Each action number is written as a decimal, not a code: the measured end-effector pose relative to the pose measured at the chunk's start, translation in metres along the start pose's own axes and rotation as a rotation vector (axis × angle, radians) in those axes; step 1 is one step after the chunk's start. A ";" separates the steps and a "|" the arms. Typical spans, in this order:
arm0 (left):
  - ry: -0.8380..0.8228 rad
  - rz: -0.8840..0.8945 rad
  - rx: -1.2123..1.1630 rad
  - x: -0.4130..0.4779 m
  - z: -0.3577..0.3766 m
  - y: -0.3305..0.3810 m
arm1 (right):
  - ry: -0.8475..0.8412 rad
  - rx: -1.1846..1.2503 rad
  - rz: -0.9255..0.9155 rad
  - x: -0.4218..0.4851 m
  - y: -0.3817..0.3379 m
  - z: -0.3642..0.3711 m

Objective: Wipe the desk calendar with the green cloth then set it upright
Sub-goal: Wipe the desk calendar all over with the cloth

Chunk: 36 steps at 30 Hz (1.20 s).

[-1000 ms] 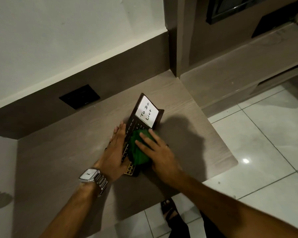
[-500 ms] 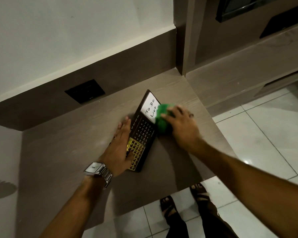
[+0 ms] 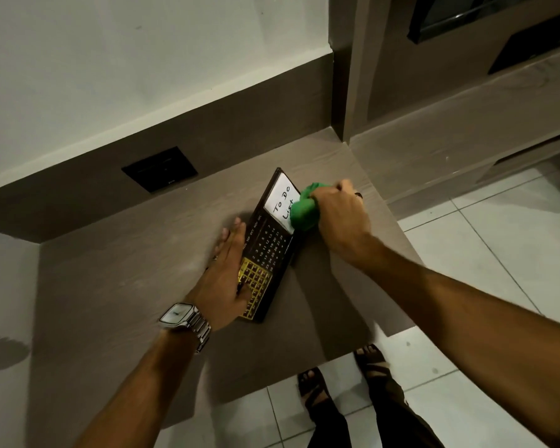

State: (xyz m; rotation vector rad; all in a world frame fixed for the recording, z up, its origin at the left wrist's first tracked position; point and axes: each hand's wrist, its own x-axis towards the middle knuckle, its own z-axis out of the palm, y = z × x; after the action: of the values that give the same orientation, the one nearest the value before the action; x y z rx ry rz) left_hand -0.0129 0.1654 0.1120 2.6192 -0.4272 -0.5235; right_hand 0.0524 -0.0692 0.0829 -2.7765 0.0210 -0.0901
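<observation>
The desk calendar (image 3: 267, 253) lies flat on the wooden desk (image 3: 117, 286), its long side running diagonally from near the front edge up toward the back wall. Its far end carries a white panel (image 3: 282, 202) with "To Do List" handwritten on it, the middle shows a dark grid of dates under month names, and the near end is a gold grid. The green cloth (image 3: 304, 208) is bunched into a wad and sits on the right edge of the white panel, covering its lower right corner. The right hand (image 3: 343, 218) is closed around the cloth from the right, fingers curled over it, pressing it against the calendar. The left hand (image 3: 227, 270) lies flat and spread against the calendar's left long side, palm down on the desk, with the thumb resting on the gold grid; it grips nothing. A silver wristwatch (image 3: 185, 318) sits on the left wrist. A black socket plate (image 3: 159, 169) is set in the brown back panel behind the desk. Sandalled feet (image 3: 340, 376) stand on the white floor tiles (image 3: 498, 253) below the desk's front edge.
</observation>
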 end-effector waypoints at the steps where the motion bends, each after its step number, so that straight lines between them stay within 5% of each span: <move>1: 0.003 0.001 0.002 0.000 0.000 0.000 | 0.012 -0.030 -0.012 -0.004 -0.002 0.004; 8: 0.007 0.000 0.007 0.002 0.003 -0.004 | -0.170 0.132 -0.497 -0.122 -0.033 0.050; 19: 0.007 -0.012 0.005 0.001 0.002 0.001 | 0.061 0.018 -0.024 0.003 0.015 0.025; 26: -0.019 -0.031 -0.032 0.003 -0.001 0.002 | -0.397 0.460 -0.356 -0.181 -0.073 0.066; 29: -0.027 -0.037 -0.032 0.003 -0.002 0.004 | -0.470 0.446 -0.553 -0.190 -0.074 0.054; 32: -0.021 -0.024 -0.018 0.001 -0.002 0.004 | -0.266 0.437 -0.405 -0.142 -0.052 0.035; 36: -0.010 -0.038 -0.011 0.000 -0.002 0.006 | 0.044 0.478 0.036 -0.055 -0.006 0.010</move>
State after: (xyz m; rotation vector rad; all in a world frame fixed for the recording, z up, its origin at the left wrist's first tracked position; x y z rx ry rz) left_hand -0.0132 0.1605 0.1163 2.6195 -0.3767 -0.5505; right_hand -0.0018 -0.0589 0.0723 -2.2959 0.0530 -0.1287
